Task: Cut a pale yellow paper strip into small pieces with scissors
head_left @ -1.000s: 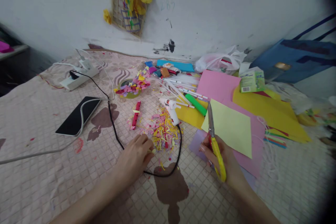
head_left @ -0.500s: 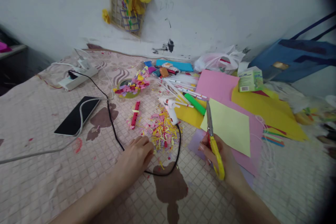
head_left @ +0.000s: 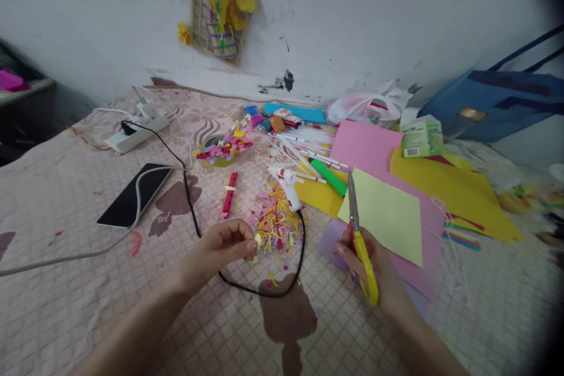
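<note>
My left hand (head_left: 229, 244) pinches a small pale yellow piece of paper (head_left: 258, 239) between thumb and fingers, just left of a heap of paper scraps (head_left: 279, 220). In my right hand (head_left: 374, 267) are scissors (head_left: 362, 258) with yellow handles, their blades closed and pointing away from me over the edge of a pale yellow sheet (head_left: 388, 211). A white glue gun (head_left: 287, 185) lies behind the scraps, its black cord (head_left: 268, 294) looping in front of them. To the left of the heap is a red paper strip (head_left: 230, 195) with a pale band across it.
A roll of tape (head_left: 220, 158) with colourful paper bits on it stands at the back. A phone (head_left: 134, 195) and a power strip (head_left: 137, 134) are on the left. Pink paper (head_left: 368, 144), a green glue stick (head_left: 328, 175) and a small green box (head_left: 422, 138) lie on the right.
My left hand has turned and lifted slightly from the scraps, and a pale yellow paper piece now shows at its fingertips. My right hand keeps the scissors in nearly the same place.
</note>
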`<state>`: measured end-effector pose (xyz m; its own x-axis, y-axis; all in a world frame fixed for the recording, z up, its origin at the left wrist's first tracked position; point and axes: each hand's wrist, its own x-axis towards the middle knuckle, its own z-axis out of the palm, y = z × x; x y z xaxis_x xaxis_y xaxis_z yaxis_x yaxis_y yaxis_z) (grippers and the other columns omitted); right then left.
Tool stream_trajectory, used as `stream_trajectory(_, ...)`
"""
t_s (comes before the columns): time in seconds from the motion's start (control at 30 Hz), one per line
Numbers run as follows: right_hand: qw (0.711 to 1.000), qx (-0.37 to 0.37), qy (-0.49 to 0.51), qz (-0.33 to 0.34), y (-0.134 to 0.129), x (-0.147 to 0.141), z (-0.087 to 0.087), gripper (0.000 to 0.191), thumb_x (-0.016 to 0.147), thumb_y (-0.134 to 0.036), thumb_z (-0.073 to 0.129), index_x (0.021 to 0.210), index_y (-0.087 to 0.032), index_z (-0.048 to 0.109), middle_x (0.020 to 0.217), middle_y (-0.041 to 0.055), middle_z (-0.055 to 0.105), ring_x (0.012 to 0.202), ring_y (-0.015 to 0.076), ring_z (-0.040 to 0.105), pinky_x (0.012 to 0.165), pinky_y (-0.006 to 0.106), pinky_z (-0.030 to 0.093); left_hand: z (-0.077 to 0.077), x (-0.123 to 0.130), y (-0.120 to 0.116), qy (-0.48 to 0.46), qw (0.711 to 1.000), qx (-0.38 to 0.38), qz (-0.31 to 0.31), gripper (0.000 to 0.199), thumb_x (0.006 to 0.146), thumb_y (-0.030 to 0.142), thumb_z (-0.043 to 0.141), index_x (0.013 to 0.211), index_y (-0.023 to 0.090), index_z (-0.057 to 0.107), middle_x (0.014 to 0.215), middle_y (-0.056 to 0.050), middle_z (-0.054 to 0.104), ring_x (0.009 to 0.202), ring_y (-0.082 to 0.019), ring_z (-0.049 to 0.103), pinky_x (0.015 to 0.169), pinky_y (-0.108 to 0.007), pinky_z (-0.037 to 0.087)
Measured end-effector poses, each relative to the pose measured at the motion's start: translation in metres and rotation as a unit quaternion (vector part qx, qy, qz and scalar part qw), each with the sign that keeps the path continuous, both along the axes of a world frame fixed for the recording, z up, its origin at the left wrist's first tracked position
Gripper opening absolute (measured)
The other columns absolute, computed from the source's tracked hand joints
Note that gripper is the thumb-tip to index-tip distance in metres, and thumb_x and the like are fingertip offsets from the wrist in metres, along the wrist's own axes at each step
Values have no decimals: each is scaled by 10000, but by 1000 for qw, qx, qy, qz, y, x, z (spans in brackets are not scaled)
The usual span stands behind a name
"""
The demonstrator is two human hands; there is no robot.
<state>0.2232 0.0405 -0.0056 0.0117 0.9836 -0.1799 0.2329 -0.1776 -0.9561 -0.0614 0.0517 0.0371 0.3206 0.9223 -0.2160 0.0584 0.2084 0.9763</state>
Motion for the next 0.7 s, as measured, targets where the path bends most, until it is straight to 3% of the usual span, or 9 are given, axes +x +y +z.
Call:
stream_trajectory(0.2, 1000, -12, 14, -6, -2, -3, 5, 269, 714, -358, 644, 802, -206, 440, 691, -28, 460, 512, 97, 445, 380, 192, 401, -6, 7, -2, -46, 998, -37, -12, 220, 753, 351, 623, 729, 158, 520, 656, -2, 589, 619, -109, 561, 621, -254, 463)
stream_trajectory(0.27, 999, -22, 25, -1, -6, -8, 8, 284, 725, -393, 635, 797, -210, 430, 678, -41, 453, 467, 80, 412, 369, 192, 395, -9, 12, -7, 4, 1000, 22, -22, 173, 791, 312, 587, 745, 156, 527, 689, -15, 600, 654, -118, 571, 641, -260, 467)
stream_trajectory(0.33, 999, -30, 45, 10, -11, -14, 10, 290, 753, -435, 603, 816, -211, 430, 660, -50, 451, 444, 71, 405, 385, 195, 402, -12, 16, -13, 92, 986, 139, -24, 103, 831, 254, 541, 783, 163, 546, 748, -31, 614, 706, -127, 576, 668, -264, 464)
stream_trajectory(0.43, 992, -49, 106, 56, -20, -24, 10, 335, 780, -514, 539, 842, -208, 420, 671, -32, 536, 380, 55, 377, 354, 184, 330, -14, 22, -22, 175, 917, 341, -112, 115, 866, 134, 464, 878, 188, 564, 904, -55, 646, 855, -143, 585, 764, -278, 451)
stream_trajectory(0.5, 982, -70, 143, 99, -25, -31, 10, 350, 786, -532, 521, 877, -211, 416, 727, -15, 571, 376, 49, 364, 356, 181, 309, -14, 24, -25, 211, 859, 433, -171, 146, 867, 124, 461, 938, 197, 567, 950, -62, 657, 894, -158, 580, 806, -300, 443)
stream_trajectory(0.57, 977, -73, 153, 130, -28, -36, 11, 356, 780, -538, 523, 862, -204, 428, 738, -12, 570, 399, 49, 367, 383, 183, 310, -13, 27, -26, 246, 816, 481, -206, 191, 884, 129, 427, 988, 199, 571, 975, -68, 665, 915, -170, 583, 837, -325, 437)
stream_trajectory(0.7, 975, -83, 134, 159, -32, -43, 14, 289, 722, -434, 613, 768, -198, 454, 595, -57, 456, 446, 70, 362, 415, 187, 300, -10, 32, -25, 295, 769, 513, -241, 255, 911, 144, 354, 957, 196, 599, 959, -64, 683, 881, -179, 601, 814, -337, 452)
